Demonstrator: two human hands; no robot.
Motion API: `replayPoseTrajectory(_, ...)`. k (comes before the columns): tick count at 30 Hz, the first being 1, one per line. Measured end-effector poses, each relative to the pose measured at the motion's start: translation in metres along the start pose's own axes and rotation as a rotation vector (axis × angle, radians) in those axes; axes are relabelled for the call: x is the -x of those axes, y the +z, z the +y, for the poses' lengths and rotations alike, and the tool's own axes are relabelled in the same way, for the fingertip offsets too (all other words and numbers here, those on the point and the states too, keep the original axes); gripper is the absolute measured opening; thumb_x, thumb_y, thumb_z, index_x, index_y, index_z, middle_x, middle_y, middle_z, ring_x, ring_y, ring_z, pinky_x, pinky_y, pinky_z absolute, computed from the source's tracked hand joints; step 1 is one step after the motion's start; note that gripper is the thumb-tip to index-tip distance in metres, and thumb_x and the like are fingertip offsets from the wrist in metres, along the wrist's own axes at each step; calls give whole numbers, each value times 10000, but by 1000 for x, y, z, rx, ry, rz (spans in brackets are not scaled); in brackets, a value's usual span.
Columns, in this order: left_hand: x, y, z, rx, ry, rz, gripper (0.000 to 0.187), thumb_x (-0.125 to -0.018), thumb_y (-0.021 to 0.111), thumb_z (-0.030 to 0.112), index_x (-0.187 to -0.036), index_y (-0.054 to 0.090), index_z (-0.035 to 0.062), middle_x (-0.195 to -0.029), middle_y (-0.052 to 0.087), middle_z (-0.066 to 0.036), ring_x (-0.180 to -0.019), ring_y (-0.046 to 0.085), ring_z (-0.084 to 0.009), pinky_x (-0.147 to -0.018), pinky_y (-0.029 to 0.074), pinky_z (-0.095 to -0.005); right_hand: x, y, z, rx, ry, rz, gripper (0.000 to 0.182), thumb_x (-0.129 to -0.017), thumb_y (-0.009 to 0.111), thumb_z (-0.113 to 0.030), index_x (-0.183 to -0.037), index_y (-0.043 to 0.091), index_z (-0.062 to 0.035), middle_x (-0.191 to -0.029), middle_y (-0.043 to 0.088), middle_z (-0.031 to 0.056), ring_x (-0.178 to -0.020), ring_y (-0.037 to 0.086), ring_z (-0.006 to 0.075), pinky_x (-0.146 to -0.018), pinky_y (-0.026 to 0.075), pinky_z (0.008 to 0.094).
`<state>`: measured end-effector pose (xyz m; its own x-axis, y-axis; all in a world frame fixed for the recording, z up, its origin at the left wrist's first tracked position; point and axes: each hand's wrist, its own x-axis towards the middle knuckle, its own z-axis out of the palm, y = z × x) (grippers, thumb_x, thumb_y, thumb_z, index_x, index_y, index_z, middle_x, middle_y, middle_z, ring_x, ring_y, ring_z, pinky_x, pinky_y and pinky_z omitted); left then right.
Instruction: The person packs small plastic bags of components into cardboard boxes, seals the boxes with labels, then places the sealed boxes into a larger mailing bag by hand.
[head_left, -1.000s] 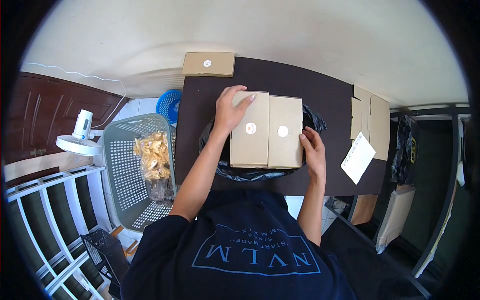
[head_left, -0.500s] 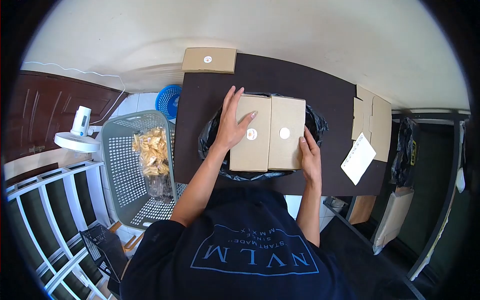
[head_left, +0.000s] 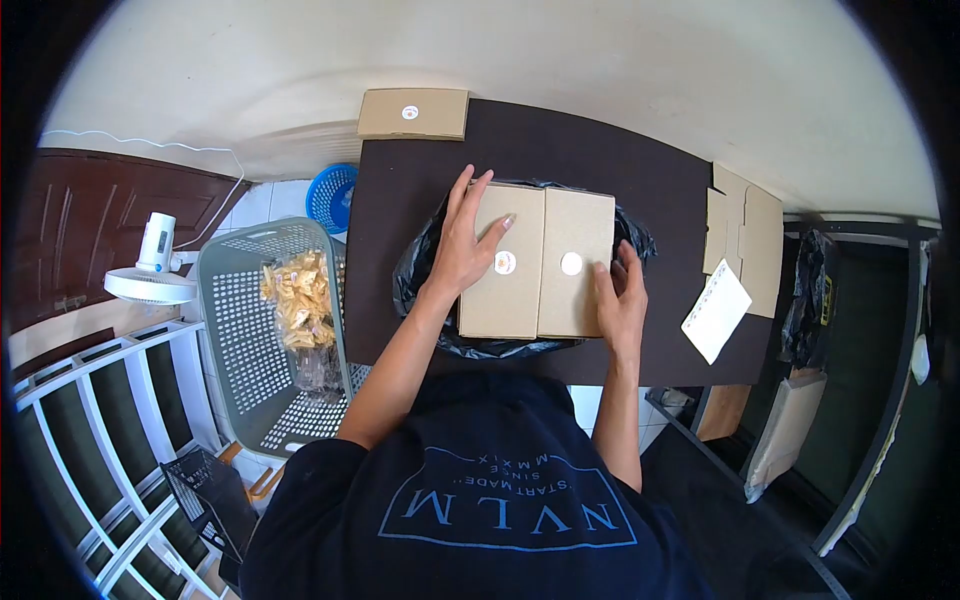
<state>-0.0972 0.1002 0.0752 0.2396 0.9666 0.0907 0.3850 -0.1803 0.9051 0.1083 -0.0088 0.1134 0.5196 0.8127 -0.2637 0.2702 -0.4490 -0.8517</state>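
Two brown cardboard boxes, a left one [head_left: 505, 300] and a right one [head_left: 577, 225], lie side by side on a black plastic bag [head_left: 415, 270], whose edges stick out around them. Each has a round white sticker on top. My left hand [head_left: 463, 245] rests on the left box's outer edge, fingers apart, its thumb on the top face. At the right box's outer edge is my right hand [head_left: 622, 305], with its thumb on the top and its fingers bent and apart beside the edge. Neither hand grips a box.
The dark table [head_left: 660, 200] also bears a closed stickered box [head_left: 413, 113] at the back left, flat cardboard [head_left: 762, 240] and a white paper [head_left: 716, 312] at the right. Left of it stand a grey-green basket [head_left: 235, 340] with bagged yellowish pieces [head_left: 300, 300], a blue basket [head_left: 325, 200] and a white fan [head_left: 152, 285].
My right hand has shifted slightly, its fingers lifting off the right box's side and its thumb now on the top. My left hand stays on the left box.
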Motion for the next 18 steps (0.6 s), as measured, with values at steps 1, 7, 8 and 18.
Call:
replayPoseTrajectory(1, -1, 0, -2, 2, 21, -3, 609, -882, 682, 191, -1423, 431, 68, -1521, 299, -202, -1394, 331, -356, -1134, 296, -428, -3, 3, -9, 92, -29, 34, 617, -898, 649, -263, -1395, 433, 32, -1343, 523, 268, -1263, 510, 347, -1056, 398, 400)
replayPoseTrajectory(7, 0, -1, 4, 0, 17, -15, 590, -880, 682, 180, -1410, 446, 73, -1515, 304, -199, -1388, 340, -356, -1126, 310, -423, -11, 21, -15, 269, -55, 25, 833, -743, 795, -304, -1381, 392, 49, -1288, 548, 282, -1190, 545, 416, -1028, 421, 453)
replayPoseTrajectory(8, 0, -1, 4, 7, 12, -20, 585, -879, 682, 178, -1407, 451, 75, -1514, 306, -198, -1386, 343, -356, -1125, 313, -423, -11, 22, -16, 269, -18, 35, 828, -738, 797, -304, -1373, 399, 48, -1283, 550, 283, -1188, 547, 411, -1027, 422, 453)
replayPoseTrajectory(18, 0, -1, 4, 18, 28, -11, 584, -869, 696, 166, -1392, 455, 71, -1507, 309, -204, -1391, 333, -366, -1122, 314, -437, -12, 20, -15, 227, -15, 9, 843, -708, 809, -296, -1365, 410, 48, -1283, 542, 293, -1188, 547, 397, -1025, 425, 437)
